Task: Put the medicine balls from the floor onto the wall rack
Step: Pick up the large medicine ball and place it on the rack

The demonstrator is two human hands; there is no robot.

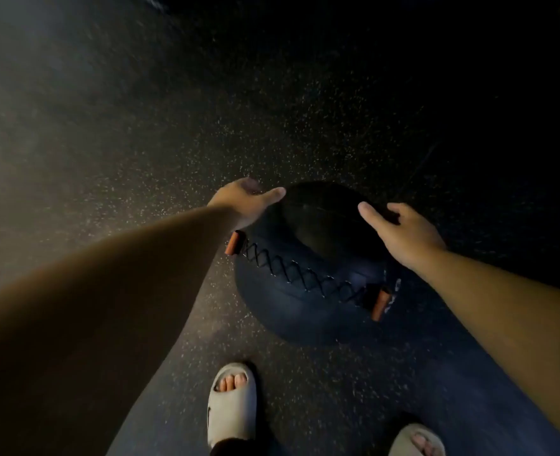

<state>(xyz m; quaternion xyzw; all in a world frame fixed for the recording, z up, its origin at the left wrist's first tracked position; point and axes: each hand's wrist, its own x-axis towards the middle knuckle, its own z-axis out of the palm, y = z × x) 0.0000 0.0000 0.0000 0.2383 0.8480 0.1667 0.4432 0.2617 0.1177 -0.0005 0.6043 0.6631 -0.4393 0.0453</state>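
Ball (pixel 308 291) sits on the floor (pixel 140 143), directly ahead of the person's feet; dark, round, with a zigzag lacing seam (pixel 300 274) running across its near upper face from left to right. Two orange-brown tabs (pixel 234 242) mark the seam ends, one at the ball's left edge, the other (pixel 381 304) at lower right. Floor is dark rubber with pale speckles, brighter at left, nearly black at upper right. Both bare arms reach down from the near corners. Left hand (pixel 244 200) lies against the ball's upper left side, thumb stretched over the top edge, fingers on the far side and mostly hidden; spread, not clenched. Right hand (pixel 400 232) is over the ball's upper right side, thumb and fingers spread apart; whether the palm touches the surface cannot be told. Neither hand has a closed grip on the ball. Two pale slides show at the bottom: left one (pixel 230 403) with toes visible, just short of the ball, right one (pixel 415 441) cut by the frame edge. Rack is out of view.
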